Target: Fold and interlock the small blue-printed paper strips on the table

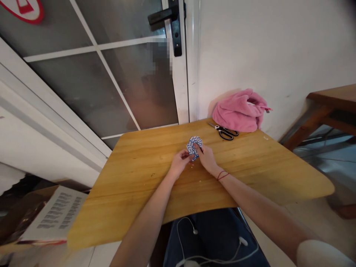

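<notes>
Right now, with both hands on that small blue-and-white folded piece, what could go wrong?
The blue-and-white piece is pinched only by the fingertips of the left hand and right hand, so it might slip or come unfolded. The scissors lie loose close beyond the right hand; a reach towards the pink cloth could knock them.

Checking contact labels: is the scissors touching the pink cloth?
Cannot tell. In the head view the scissors lie right at the front edge of the pink cloth, but at this size neither a gap nor contact shows plainly.
</notes>
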Demonstrator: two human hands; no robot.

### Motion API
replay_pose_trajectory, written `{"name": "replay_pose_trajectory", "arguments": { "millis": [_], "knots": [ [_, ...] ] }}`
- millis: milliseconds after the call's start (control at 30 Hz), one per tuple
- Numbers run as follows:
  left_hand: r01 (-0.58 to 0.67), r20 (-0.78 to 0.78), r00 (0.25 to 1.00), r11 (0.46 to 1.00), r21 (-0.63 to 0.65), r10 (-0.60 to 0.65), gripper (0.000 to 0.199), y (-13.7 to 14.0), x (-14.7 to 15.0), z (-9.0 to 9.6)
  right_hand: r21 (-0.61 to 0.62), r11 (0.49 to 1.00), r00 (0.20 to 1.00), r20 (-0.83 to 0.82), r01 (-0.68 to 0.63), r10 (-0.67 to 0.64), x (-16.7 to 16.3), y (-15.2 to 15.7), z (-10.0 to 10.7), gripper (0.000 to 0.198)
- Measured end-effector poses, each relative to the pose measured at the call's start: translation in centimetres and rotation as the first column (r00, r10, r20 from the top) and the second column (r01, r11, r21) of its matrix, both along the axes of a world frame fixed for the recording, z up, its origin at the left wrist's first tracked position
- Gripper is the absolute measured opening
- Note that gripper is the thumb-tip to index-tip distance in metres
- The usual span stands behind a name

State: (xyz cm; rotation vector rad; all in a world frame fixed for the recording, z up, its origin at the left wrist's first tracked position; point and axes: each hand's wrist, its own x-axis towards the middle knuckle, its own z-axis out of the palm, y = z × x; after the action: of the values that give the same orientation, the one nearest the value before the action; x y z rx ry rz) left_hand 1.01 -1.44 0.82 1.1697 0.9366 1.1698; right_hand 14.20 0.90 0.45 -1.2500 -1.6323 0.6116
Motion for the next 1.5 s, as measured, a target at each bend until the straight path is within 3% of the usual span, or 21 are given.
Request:
{"name": "replay_pose_trajectory", "arguments": {
  "millis": [267,433,633,733,867,1067,1267,1500],
  "knots": [
    [-0.033,-0.001,0.999,0.999,0.004,0.033,0.031,0.0,-0.1,0.0,-0.034,0.998,0.998,-0.044,0.051,-0.053,0.1,0.0,0.2,0.047],
    [-0.181,0.054,0.982,0.984,0.002,0.180,0.031,0.4,-0.4,-0.2,-0.054,0.993,0.990,-0.084,0.109,-0.114,0.3,0.4,0.2,0.049],
    [-0.415,0.121,0.904,0.910,0.021,0.410,0.029,1.0,-1.7,0.0,-0.102,0.993,0.990,-0.130,-0.064,0.051,0.1,0.6,-0.3,0.044],
    [-0.480,0.149,0.873,0.873,0.089,0.465,0.025,1.0,-2.4,0.7,-0.128,0.979,0.985,-0.095,-0.156,0.144,-0.1,0.5,-0.3,0.043],
    [-0.378,-0.008,0.919,0.885,0.273,0.394,0.019,0.5,-2.7,1.7,-0.162,0.961,0.975,-0.025,-0.223,0.222,-0.1,0.6,-0.5,0.042],
    [-0.149,-0.282,0.926,0.930,0.337,0.251,0.016,0.5,-2.2,1.3,-0.128,0.932,0.931,0.095,-0.339,0.352,-0.1,0.9,-1.0,0.026],
    [-0.182,-0.398,0.852,0.906,0.382,0.339,0.011,1.0,-2.8,0.7,-0.123,0.940,0.874,0.346,-0.319,0.342,-0.2,0.5,-1.1,0.024],
    [-0.204,-0.380,0.858,0.908,0.367,0.347,0.010,1.4,-3.4,0.8,-0.141,0.890,0.854,0.251,-0.433,0.456,-0.4,-0.1,-0.7,0.035]
  ]
}}
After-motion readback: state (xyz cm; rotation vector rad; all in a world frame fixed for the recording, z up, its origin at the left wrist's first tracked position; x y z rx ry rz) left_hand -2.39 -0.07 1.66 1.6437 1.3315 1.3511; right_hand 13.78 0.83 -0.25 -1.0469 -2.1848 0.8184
